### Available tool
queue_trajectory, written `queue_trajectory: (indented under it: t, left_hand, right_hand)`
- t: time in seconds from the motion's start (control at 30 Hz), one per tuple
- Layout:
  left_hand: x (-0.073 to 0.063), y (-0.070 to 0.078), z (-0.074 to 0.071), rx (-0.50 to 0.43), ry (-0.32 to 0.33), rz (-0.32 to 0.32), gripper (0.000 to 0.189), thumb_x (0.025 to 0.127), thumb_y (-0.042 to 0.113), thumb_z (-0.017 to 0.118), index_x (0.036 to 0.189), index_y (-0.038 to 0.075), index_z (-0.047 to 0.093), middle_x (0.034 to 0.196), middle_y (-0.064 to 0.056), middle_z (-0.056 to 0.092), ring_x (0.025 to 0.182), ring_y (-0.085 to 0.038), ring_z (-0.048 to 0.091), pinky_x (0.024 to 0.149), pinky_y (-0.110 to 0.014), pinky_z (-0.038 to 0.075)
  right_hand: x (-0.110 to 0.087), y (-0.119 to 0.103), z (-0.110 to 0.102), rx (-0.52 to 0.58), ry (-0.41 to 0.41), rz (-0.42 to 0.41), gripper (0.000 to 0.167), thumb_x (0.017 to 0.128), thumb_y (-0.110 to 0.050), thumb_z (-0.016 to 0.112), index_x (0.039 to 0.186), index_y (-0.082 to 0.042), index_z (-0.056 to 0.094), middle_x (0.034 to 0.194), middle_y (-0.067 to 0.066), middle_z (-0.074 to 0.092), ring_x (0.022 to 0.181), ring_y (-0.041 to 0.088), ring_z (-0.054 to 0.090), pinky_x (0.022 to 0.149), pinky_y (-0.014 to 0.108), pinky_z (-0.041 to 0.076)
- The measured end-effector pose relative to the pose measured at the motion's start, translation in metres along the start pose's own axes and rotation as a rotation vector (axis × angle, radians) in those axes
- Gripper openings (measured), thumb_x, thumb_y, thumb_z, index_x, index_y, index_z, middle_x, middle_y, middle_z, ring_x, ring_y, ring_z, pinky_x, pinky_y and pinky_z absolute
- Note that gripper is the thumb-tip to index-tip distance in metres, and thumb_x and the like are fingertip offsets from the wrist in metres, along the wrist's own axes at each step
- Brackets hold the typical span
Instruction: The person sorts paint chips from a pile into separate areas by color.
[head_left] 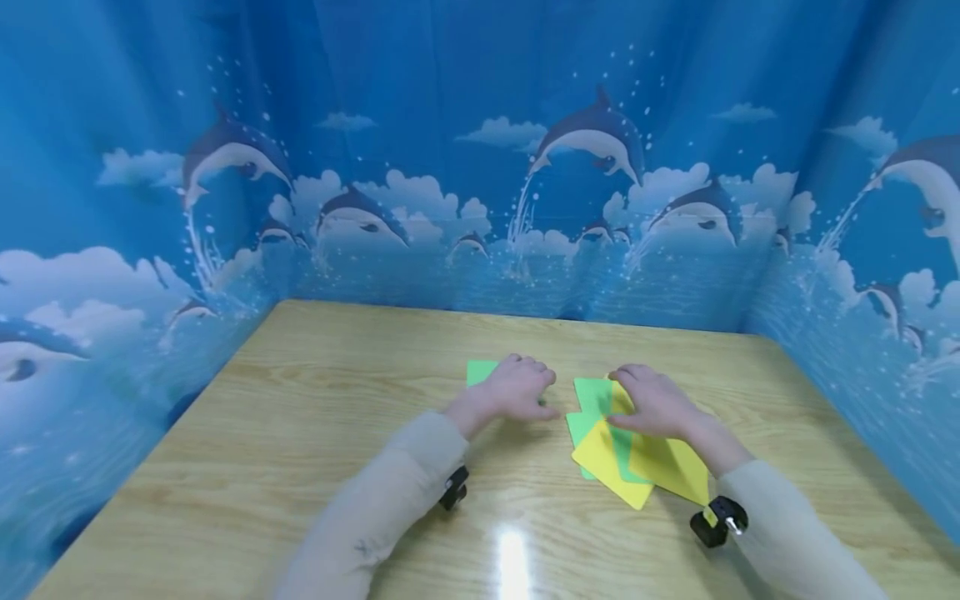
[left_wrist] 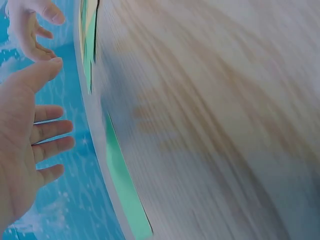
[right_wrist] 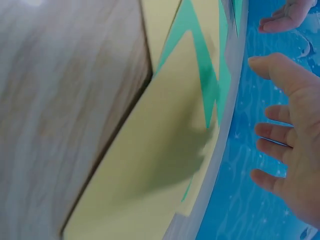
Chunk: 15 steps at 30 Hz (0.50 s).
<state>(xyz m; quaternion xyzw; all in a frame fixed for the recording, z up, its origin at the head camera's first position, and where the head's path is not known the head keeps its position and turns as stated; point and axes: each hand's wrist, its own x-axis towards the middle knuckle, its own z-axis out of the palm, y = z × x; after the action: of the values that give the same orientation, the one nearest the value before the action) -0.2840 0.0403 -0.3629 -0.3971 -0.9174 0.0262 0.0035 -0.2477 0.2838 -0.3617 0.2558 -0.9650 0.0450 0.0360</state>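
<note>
Well, the left hand (head_left: 517, 392) hangs near the lone green card (head_left: 480, 372), the right hand (head_left: 654, 402) above the yellow-and-green pile (head_left: 637, 465) — both spread, gripping nothing; I'd pinch one edge, lest neighbours slide.

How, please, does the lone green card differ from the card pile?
The lone green card shows only green, while the card pile mixes green and yellow. The lone green card lies nearer the left hand; the card pile is beneath the right hand. Both rest on the wood-grain table.
</note>
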Motion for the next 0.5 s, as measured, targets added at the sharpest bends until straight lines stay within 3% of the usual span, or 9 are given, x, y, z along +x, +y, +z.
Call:
queue_trajectory:
  t: [0.17,0.5]
  left_hand:
    - [0.010,0.017,-0.002,0.023,0.016,0.050,0.057,0.085,0.058,0.054,0.125,0.016,0.055,0.119,0.004,0.057,0.111,-0.015,0.050,0.097,-0.036,0.035]
    - [0.028,0.051,-0.002,0.067,-0.022,0.145,0.058,0.085,0.062,0.051,0.126,0.021,0.053,0.120,0.008,0.055,0.112,-0.012,0.047,0.098,-0.033,0.033]
  right_hand:
    - [-0.025,0.011,-0.004,0.009,0.018,0.044,0.070,0.075,-0.036,0.074,0.123,0.010,0.049,0.121,0.027,0.050,0.110,0.044,0.047,0.088,0.057,0.040]
    - [-0.066,0.023,-0.005,-0.012,0.017,0.103,0.070,0.074,-0.037,0.075,0.118,0.011,0.052,0.116,0.028,0.052,0.106,0.044,0.049,0.086,0.056,0.041]
